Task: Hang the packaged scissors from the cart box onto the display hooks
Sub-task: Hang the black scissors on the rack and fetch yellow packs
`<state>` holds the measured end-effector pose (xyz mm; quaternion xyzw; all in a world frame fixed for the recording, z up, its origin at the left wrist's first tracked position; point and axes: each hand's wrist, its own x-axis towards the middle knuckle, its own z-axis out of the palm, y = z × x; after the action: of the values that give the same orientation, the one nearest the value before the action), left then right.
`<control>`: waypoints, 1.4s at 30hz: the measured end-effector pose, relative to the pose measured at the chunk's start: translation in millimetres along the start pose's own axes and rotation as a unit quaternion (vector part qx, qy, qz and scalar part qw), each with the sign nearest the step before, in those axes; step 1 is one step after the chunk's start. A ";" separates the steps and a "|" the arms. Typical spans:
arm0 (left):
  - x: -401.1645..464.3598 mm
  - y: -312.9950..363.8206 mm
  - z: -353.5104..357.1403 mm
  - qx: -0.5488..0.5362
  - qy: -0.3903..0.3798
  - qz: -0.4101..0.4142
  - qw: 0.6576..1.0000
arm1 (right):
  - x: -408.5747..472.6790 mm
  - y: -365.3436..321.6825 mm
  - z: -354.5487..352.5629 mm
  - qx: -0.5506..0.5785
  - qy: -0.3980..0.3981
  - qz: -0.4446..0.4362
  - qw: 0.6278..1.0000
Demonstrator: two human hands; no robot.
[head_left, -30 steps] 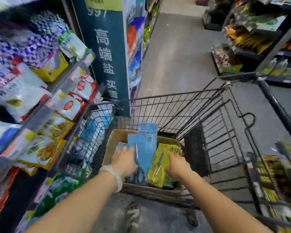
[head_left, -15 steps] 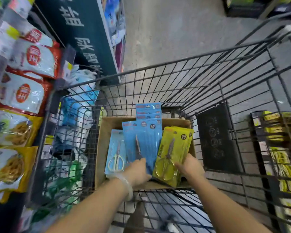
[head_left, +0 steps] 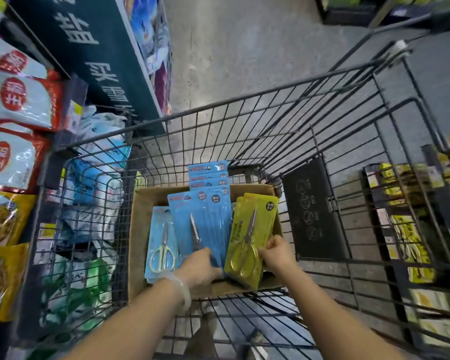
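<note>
A cardboard box (head_left: 151, 203) sits in the wire cart (head_left: 244, 105) and holds packaged scissors. A stack of blue packs (head_left: 203, 216) stands upright in the middle of the box, and my left hand (head_left: 200, 268) grips its lower end. To the right leans a stack of yellow packs (head_left: 252, 229); my right hand (head_left: 276, 255) pinches its lower right edge. A lighter blue pack with pale-handled scissors (head_left: 161, 242) lies at the box's left side. No display hooks are visible.
Shelves of bagged snacks (head_left: 13, 100) run along the left, close to the cart. A dark green sign panel (head_left: 89, 61) stands ahead on the left. More stocked shelves (head_left: 413, 216) are on the right. Grey floor (head_left: 244, 48) stretches ahead of the cart.
The view has tilted down and closer over the cart. Both hands have slid from the middle of the packs to their lower ends and now hold them.
</note>
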<state>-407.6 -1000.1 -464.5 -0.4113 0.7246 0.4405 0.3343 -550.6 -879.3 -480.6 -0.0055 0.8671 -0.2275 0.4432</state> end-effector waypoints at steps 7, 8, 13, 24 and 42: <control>-6.6 18.7 -16.0 -0.300 0.043 -0.010 0.953 | -27.0 -14.5 -28.7 0.186 -0.204 -0.045 0.960; -7.8 17.0 -18.2 -0.330 0.041 -0.021 0.943 | -28.3 -17.2 -26.6 0.189 -0.210 -0.044 0.958; -9.0 -3.1 -25.4 -0.363 0.053 -0.048 0.929 | -10.3 -12.2 -5.4 0.106 -0.079 -0.026 0.991; -10.0 -26.7 -37.7 -0.365 0.101 -0.076 0.922 | 28.5 8.6 14.9 -0.092 0.012 0.040 0.995; -124.4 -6.8 -44.7 -0.467 0.265 0.030 0.843 | -94.4 -94.8 -95.3 0.127 -0.132 -0.224 0.957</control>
<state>-352.5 -1005.3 -344.2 -0.5983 0.5062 0.6103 -0.1155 -584.9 -907.2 -322.5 -0.1729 0.7411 -0.4264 0.4889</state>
